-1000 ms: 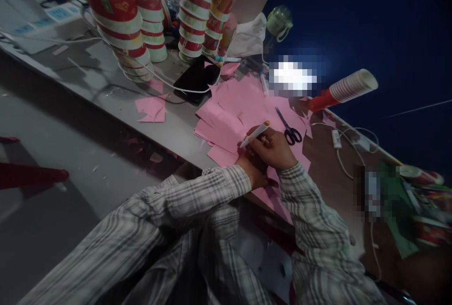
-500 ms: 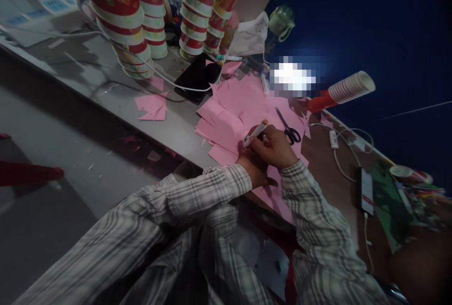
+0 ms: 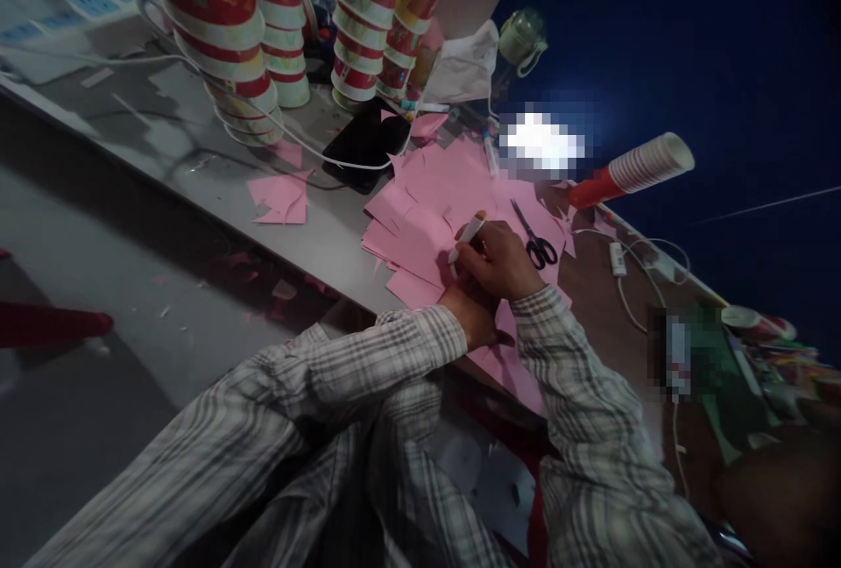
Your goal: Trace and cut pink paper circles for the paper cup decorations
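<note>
In the head view my right hand (image 3: pixel 505 263) is closed around a white marker (image 3: pixel 469 230) with an orange end pointing up. The marker slants down toward pink paper just beyond my left hand (image 3: pixel 474 315). My left hand lies on the pink sheets, its thumb stretched out toward the table's front edge. My right hand overlaps it and hides most of its fingers. A loose pile of cut pink paper (image 3: pixel 440 182) spreads in front of both hands. Black-handled scissors (image 3: pixel 535 239) lie on the paper, right of my right hand.
Tall stacks of red-and-white paper cups (image 3: pixel 220 33) stand at the back left, near a black tablet-like device (image 3: pixel 368 143). A cup stack (image 3: pixel 631 172) lies toward the right rear. White cables (image 3: pixel 631 301) cross the right side. Pink scraps (image 3: pixel 282 198) lie left.
My right hand has shifted slightly left with the marker, which now stands a little steeper. My left hand stays about where it was.
</note>
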`<state>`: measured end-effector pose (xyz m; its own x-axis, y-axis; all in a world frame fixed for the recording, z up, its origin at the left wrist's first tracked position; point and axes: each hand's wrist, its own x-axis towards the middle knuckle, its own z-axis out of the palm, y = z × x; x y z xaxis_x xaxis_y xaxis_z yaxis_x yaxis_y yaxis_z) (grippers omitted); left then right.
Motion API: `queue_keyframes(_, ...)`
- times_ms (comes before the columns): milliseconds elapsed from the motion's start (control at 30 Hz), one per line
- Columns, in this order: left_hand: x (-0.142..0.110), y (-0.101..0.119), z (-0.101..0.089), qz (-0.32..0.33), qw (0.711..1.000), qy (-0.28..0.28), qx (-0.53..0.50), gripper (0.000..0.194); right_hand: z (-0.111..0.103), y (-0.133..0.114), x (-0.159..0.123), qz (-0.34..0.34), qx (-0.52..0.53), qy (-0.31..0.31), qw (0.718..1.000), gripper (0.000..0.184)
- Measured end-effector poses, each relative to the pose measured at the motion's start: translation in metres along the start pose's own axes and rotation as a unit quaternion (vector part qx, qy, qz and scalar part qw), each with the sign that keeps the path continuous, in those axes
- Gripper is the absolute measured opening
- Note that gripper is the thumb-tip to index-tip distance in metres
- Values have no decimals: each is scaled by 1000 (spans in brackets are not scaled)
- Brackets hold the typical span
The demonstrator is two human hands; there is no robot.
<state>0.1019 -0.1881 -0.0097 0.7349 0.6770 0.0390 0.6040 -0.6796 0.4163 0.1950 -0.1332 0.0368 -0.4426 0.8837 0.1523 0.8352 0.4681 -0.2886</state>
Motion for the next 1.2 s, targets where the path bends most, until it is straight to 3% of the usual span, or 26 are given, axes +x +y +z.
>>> queue_keyframes(133, 1, -3, 2, 14, 1000, 21, -6, 101, 1, 9, 8, 41, 5, 21, 999, 13)
queue_keyframes(300, 3, -2, -5, 20, 1000, -12, 17, 101, 2, 25, 12, 138, 82, 48, 986, 12)
queue_keyframes(500, 0, 0, -9, 16, 998, -24, 53, 105, 7, 60, 0, 187, 141, 126, 964, 24)
queue_keyframes(667, -1, -2, -6, 25, 999, -18, 37, 104, 8, 80, -15, 242, 207, 154, 935, 26)
queue_keyframes(833, -1, -4, -4, 33, 999, -15, 18, 104, 4, 79, -27, 287, 283, 195, 894, 24)
queue_keyframes(933, -2, -3, -7, 24, 999, -16, 17, 101, 1, 77, -38, 297, 328, 286, 850, 21)
queue_keyframes(1033, 1, -4, -14, 21, 999, -22, 18, 90, -1, 76, -54, 285, 365, 377, 802, 20)
queue_keyframes(1200, 18, -14, -34, 53, 996, -63, 22, 65, 2, 73, -76, 266, 410, 413, 769, 17)
